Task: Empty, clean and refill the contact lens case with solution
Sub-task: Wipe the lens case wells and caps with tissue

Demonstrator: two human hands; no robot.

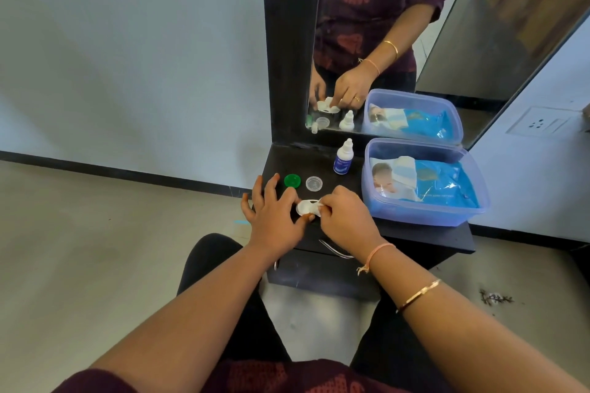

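Contact lens case (303,208), white and with both wells uncovered, lay at the front of the dark table (415,234) between my hands. My left hand (274,217) steadied its left end between thumb and forefinger, the other fingers spread. My right hand (343,217) was curled, pinching a scrap of white tissue (320,205) at the right well. Its green cap (292,181) and clear cap (313,184) sat just behind, near the upright solution bottle (343,158).

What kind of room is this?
Probably a dressing corner at home: a tall mirror stands over a small black dressing table with a solution bottle and contact lens case on it.
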